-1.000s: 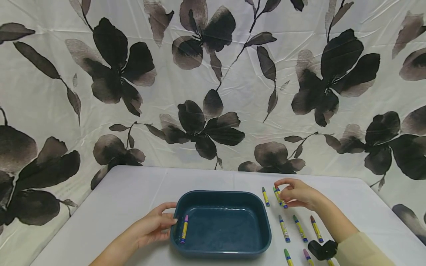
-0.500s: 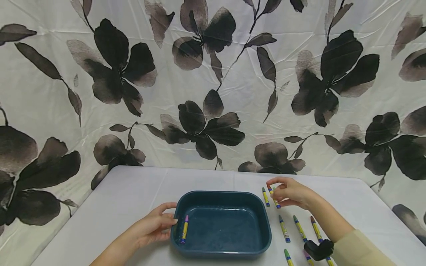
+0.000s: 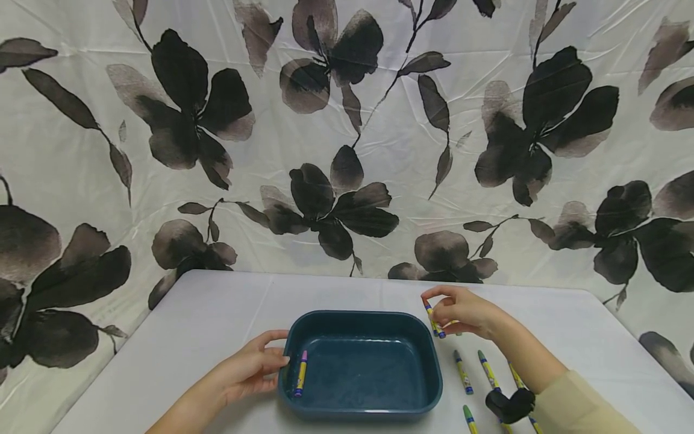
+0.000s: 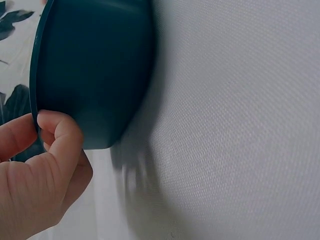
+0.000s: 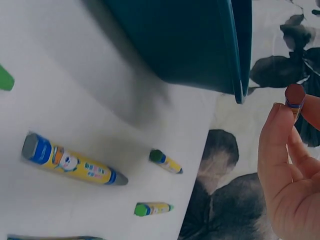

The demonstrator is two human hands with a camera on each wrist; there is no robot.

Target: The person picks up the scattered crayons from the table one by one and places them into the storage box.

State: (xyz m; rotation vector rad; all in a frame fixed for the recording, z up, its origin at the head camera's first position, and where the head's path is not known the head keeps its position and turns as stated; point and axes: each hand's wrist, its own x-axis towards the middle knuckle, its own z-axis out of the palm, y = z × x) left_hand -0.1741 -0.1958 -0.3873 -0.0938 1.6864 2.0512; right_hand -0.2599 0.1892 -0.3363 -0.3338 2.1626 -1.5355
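Observation:
My right hand (image 3: 463, 312) pinches a red crayon (image 5: 295, 94) between thumb and fingertips, raised near the back right corner of a dark teal plastic bin (image 3: 363, 415). With thumb and fingers, my left hand (image 3: 252, 371) grips the bin's left rim; the left wrist view shows the fingertips on either side of that edge. Inside the bin, close to its left wall, lies a pink-purple crayon (image 3: 301, 375). Two green-ended crayons, one dark (image 5: 165, 161) and one bright (image 5: 152, 208), lie on the table beyond the grey crayon (image 5: 75, 160), partly hidden by my right hand in the head view.
Right of the bin, several more crayons lie in rows on the white tablecloth (image 3: 228, 313), among them a green crayon (image 3: 489, 371) and a nearer green one (image 3: 469, 420). A black wrist device (image 3: 509, 405) covers some. Behind the table hangs a flower-print cloth (image 3: 347, 132).
My right hand has moved left toward the bin, carrying the red crayon over the back row of crayons. The left hand and the bin have stayed in place.

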